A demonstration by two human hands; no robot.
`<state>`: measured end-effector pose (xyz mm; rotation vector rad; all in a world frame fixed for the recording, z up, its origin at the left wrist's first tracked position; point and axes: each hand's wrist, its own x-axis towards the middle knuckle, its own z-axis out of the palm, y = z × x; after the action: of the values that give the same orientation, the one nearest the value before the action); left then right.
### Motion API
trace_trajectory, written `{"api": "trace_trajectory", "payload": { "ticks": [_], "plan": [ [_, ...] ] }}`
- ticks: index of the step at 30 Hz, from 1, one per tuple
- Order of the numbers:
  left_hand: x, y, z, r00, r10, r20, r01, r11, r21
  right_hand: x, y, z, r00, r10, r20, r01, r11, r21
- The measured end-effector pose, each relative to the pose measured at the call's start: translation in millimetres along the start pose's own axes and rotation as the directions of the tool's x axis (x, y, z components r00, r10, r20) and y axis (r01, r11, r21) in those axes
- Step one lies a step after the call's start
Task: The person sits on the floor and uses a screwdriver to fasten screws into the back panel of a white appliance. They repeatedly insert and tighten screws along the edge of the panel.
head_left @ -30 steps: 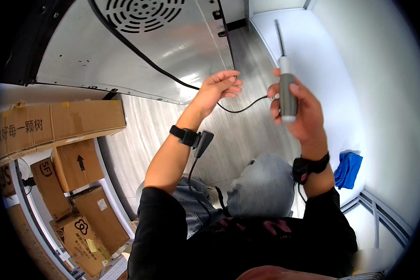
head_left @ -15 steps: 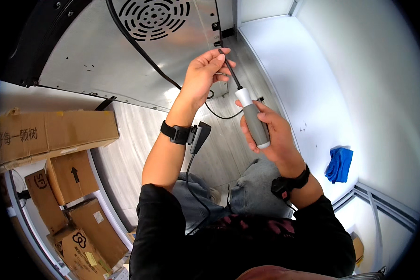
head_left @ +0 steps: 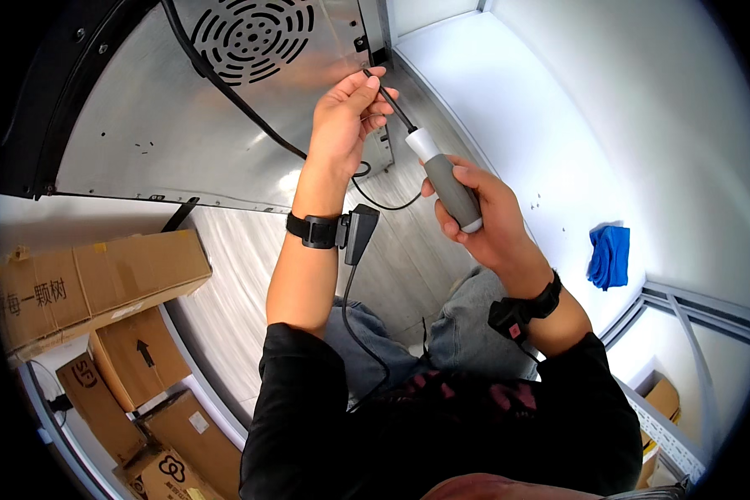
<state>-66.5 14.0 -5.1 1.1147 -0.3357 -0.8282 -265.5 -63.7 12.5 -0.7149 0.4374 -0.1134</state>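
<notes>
A screwdriver (head_left: 452, 193) with a grey and white handle and a dark shaft slants up and left in front of me. My right hand (head_left: 493, 208) is wrapped round its handle. The thumb and fingertips of my left hand (head_left: 342, 117) are closed on the far end of the shaft, so the tip is mostly hidden; whether a screw sits there I cannot tell. Both hands are close to the right edge of a silver metal panel (head_left: 158, 125), which has round vent slots. The tip lies near that edge; I cannot make out contact.
A black cable (head_left: 246, 108) hangs across the panel and loops toward the floor (head_left: 400, 250). Cardboard boxes (head_left: 137, 262) are stacked at the left. A white surface (head_left: 517, 125) with a folded blue cloth (head_left: 610, 257) lies to the right. Straps with small devices sit on both wrists.
Both hands and the screwdriver have shifted slightly up and left in the picture, and the whole view has turned a little. The grip of each hand looks the same.
</notes>
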Motion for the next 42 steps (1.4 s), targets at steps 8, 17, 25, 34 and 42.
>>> {"api": "trace_trajectory", "payload": {
  "ticks": [8,17,25,34,42],
  "plan": [
    [1,-2,2,1.000,0.005,0.006,-0.005,1.000,0.000,-2,2,2,0.997,-0.056,-0.057,0.058,0.998,0.030],
    [2,-4,-2,0.999,0.034,0.012,-0.035,0.999,0.008,1,4,6,0.995,-0.058,-0.087,0.064,0.996,0.069],
    [3,-6,0,0.999,0.050,-0.009,-0.050,0.999,-0.016,2,5,1,0.997,-0.050,-0.052,0.056,0.992,0.113],
    [3,-6,-1,0.999,0.041,-0.015,-0.042,0.999,-0.034,5,7,1,0.998,-0.039,-0.041,0.045,0.986,0.160],
    [-3,0,6,0.999,0.036,0.012,-0.036,0.998,0.053,4,7,10,0.920,-0.365,-0.142,0.242,0.816,-0.525]
  ]
}}
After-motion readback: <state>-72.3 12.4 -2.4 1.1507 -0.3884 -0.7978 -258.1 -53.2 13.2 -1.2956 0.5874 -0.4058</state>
